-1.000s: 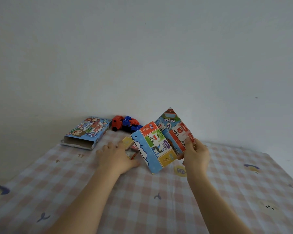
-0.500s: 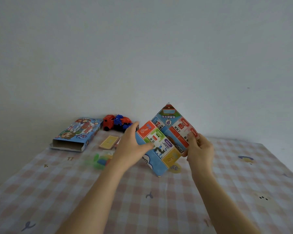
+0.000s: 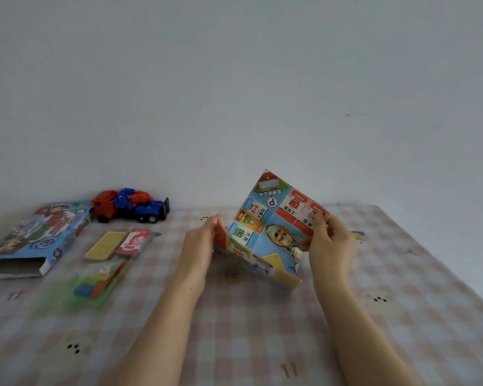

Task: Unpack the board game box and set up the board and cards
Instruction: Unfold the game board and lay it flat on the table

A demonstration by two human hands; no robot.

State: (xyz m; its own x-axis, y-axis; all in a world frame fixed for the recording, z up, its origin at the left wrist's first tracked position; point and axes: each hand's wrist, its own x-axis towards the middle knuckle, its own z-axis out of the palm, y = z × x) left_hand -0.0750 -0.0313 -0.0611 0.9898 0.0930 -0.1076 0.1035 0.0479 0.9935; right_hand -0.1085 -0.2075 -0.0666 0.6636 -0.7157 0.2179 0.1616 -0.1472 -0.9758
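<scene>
Game board (image 3: pixel 273 232): partly unfolded. Hangs tilted just above the checked worktop (image 3: pixel 248 330), right of centre. Pinched at the right edge by right grip (image 3: pixel 331 243), at the left flap by left grip (image 3: pixel 198 246). Well to the left: open box (image 3: pixel 34 238), yellow card stack (image 3: pixel 106 245), red card stack (image 3: pixel 134 242), bag of pieces (image 3: pixel 95 285), toy truck (image 3: pixel 129 206).

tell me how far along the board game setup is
Done: the box lies open at the left, and the cards and bag of pieces are out on the table. In hand: the left hand and right hand hold the board, only partly unfolded. Left: laying it flat and arranging the cards.
</scene>
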